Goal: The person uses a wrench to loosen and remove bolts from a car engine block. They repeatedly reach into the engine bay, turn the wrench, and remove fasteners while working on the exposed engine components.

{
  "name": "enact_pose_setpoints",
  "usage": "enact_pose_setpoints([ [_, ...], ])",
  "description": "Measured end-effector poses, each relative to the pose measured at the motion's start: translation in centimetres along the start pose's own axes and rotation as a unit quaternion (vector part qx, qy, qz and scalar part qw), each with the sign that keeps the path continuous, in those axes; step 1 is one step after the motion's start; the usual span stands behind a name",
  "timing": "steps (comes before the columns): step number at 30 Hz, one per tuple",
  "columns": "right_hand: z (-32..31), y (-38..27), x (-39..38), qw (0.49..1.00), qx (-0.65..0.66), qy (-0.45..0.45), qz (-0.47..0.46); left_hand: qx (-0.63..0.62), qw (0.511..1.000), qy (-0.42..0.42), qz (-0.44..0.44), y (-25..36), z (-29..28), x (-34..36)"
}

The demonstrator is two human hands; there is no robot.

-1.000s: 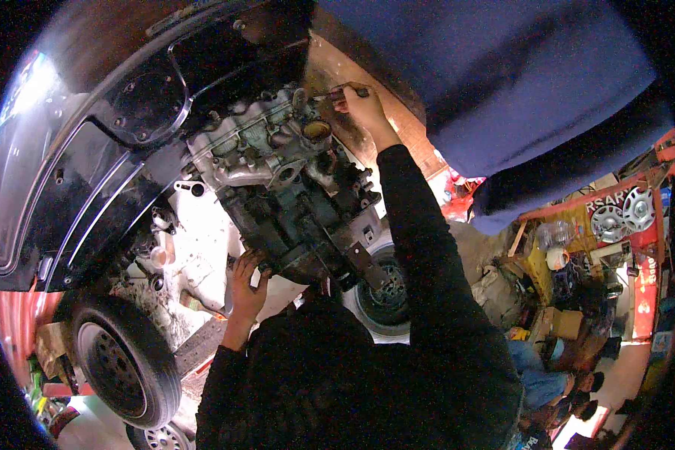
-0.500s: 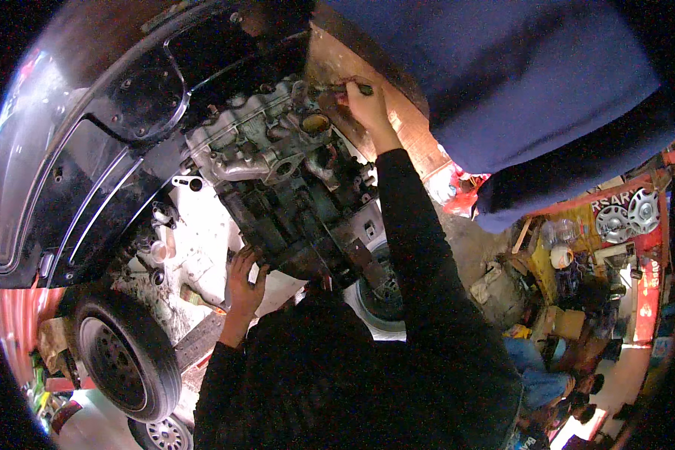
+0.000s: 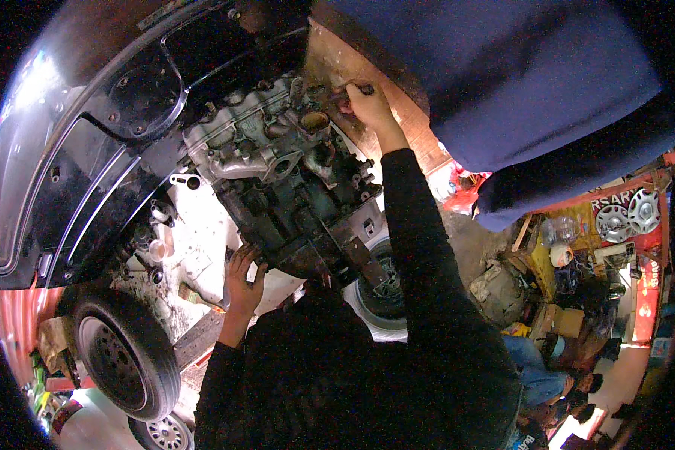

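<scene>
A greasy engine (image 3: 285, 180) with silvery metal castings on its upper part fills the middle of the view. Beyond its far right corner, my right hand (image 3: 367, 109) is closed around a slim tool with a dark end (image 3: 365, 88); its tip is too dim to make out, so I cannot tell whether it touches the engine. My left hand (image 3: 244, 277) rests at the engine's near left edge, fingers apart, holding nothing.
A black car body panel (image 3: 112, 172) curves along the left. A wheel (image 3: 120, 360) stands at the lower left, and another wheel (image 3: 382, 292) lies under the engine. Dark blue fabric (image 3: 532, 97) hangs at the upper right. A person's jeans (image 3: 532, 367) show near clutter at right.
My right hand has shifted very slightly, its grip still closed. The left hand stays at the engine's edge.
</scene>
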State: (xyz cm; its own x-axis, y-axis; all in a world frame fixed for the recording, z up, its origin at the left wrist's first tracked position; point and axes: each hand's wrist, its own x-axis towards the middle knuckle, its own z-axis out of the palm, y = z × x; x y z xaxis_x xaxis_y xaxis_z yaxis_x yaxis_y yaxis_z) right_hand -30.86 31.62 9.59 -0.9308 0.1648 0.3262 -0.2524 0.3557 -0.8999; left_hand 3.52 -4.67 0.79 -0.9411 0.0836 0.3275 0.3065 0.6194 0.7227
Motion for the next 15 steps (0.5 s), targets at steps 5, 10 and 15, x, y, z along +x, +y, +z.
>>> enact_pose_setpoints([
  [5, -0.7, 0.2, 0.5, 0.979, -0.102, 0.088, -0.153, 0.021, 0.999, -0.019, 0.025, -0.1, 0.3, 1.2],
  [10, 0.3, -6.7, -1.3, 0.993, 0.068, -0.08, 0.053, 0.02, 0.999, -0.005, -0.026, 0.3, -0.8, -1.0],
  [15, 1.2, -2.2, -0.5, 0.997, 0.014, -0.061, 0.039, 0.004, 1.0, -0.004, -0.011, 0.6, -0.4, -0.1],
])
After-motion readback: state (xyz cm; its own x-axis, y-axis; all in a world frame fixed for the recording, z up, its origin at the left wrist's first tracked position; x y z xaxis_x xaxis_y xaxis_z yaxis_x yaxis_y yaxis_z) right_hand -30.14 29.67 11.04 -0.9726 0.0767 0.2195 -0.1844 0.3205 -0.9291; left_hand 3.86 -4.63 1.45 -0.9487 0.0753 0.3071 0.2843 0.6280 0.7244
